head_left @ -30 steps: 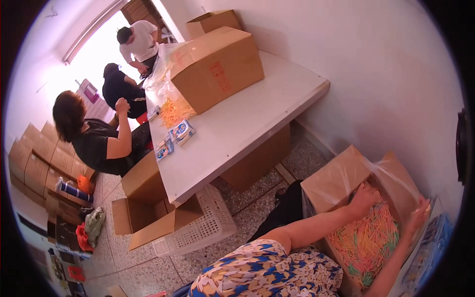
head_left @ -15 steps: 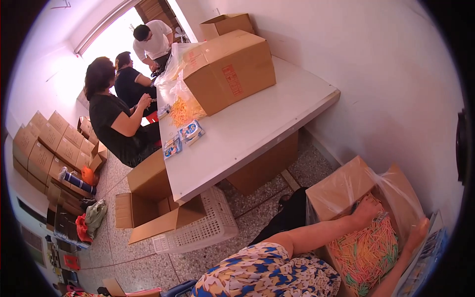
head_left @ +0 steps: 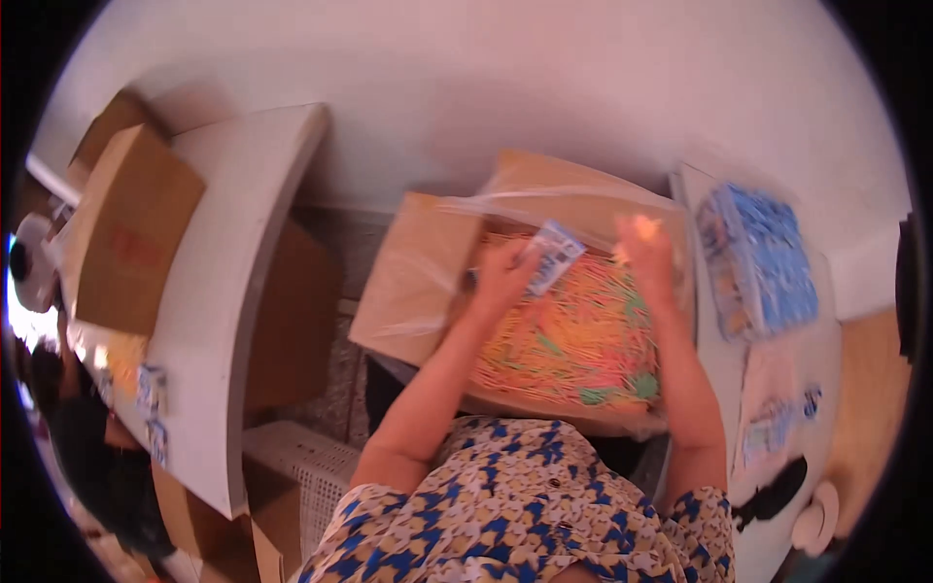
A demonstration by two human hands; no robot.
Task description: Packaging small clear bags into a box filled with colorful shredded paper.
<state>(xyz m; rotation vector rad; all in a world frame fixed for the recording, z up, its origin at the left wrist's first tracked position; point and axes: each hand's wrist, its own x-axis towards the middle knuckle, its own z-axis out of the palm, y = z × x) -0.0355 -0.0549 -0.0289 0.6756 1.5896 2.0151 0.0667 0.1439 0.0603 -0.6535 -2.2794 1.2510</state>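
Note:
A cardboard box [head_left: 418,282] lined with clear plastic stands open in front of me, full of thin sticks [head_left: 573,340] in orange, pink, yellow and green. Over its left part, my left hand [head_left: 503,277] grips a small flat blue-and-white packet [head_left: 558,255], tilted above the sticks. On the box's right side my right hand [head_left: 649,257] is raised with the fingers closed round a small bunch of pale orange sticks [head_left: 643,228]. Motion blurs that bunch a little.
At right, a surface holds a clear bag of blue packets [head_left: 768,262], loose packets [head_left: 768,428] and a black object [head_left: 775,494]. Left of me stands a white table [head_left: 219,243] with a large carton [head_left: 136,238]. A white plastic crate [head_left: 316,471] sits below. Another person [head_left: 92,447] is at far left.
My view has turned to the right, bringing the box to the middle. My right hand has come from the box's outer edge to above the sticks. The packet in my left hand now shows plainly.

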